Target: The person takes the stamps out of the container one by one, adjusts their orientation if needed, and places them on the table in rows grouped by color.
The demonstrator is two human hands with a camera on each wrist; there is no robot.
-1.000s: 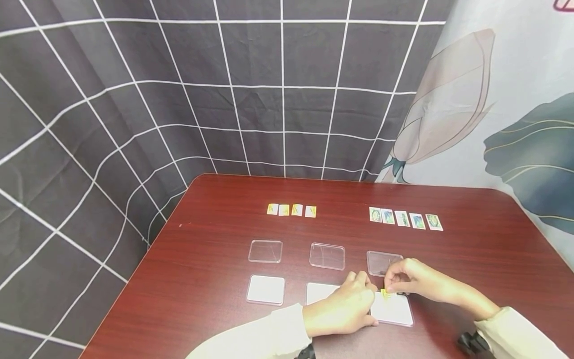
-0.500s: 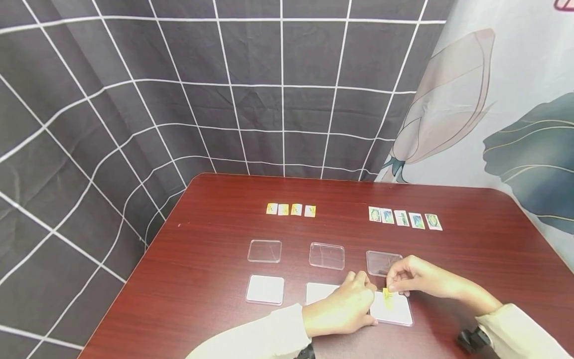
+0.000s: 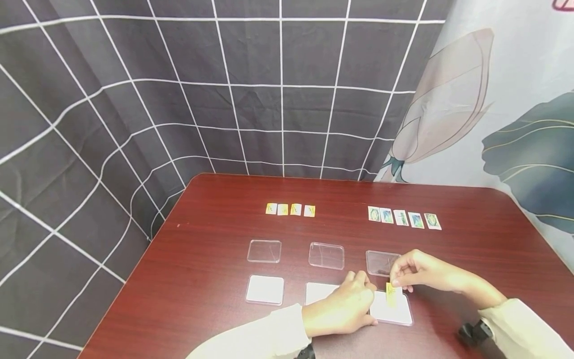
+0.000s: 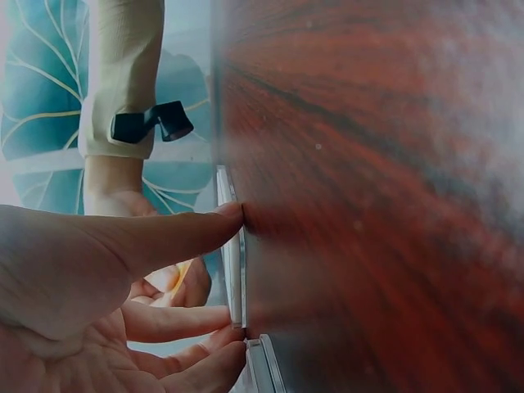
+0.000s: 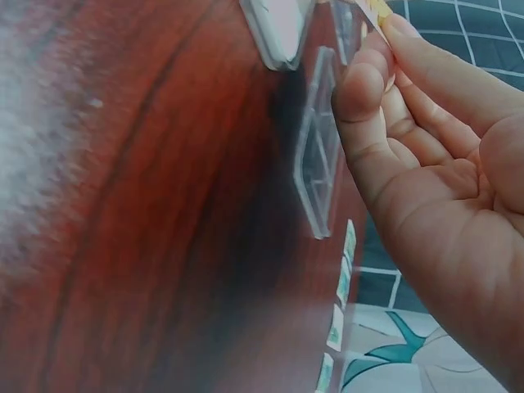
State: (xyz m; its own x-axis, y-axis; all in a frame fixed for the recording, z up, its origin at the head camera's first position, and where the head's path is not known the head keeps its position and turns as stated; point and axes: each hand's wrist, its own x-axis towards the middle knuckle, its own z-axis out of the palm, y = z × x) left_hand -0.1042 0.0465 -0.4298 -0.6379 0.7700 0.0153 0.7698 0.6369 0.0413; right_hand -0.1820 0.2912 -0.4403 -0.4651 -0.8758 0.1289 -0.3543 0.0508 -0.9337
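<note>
My left hand [image 3: 343, 306] holds the edges of the rightmost clear plastic case with a white insert [image 3: 396, 315]. Its thumb and fingertips touch the case's side in the left wrist view, where the right hand [image 4: 176, 282] shows behind. Above that case, my right hand [image 3: 419, 271] pinches a small yellow-and-white paper piece [image 3: 391, 295] between thumb and fingertips, its lower end hanging over the white insert. In the right wrist view the paper piece [image 5: 375, 12] shows only partly at the top. The left hand partly hides the middle white-filled case [image 3: 319, 292].
Another white-filled case [image 3: 265, 289] lies at the left. Three clear covers, left [image 3: 264, 251], middle [image 3: 326, 256] and right [image 3: 378, 263], form a row behind. Farther back lie several yellow pieces [image 3: 296, 209] and several green-blue picture pieces [image 3: 400, 218]. The red-brown table [image 3: 215, 229] meets a checked curtain.
My right hand has shifted slightly right and away from me, lifting the yellow-and-white paper piece so more of it shows. The left hand stays in place on the case.
</note>
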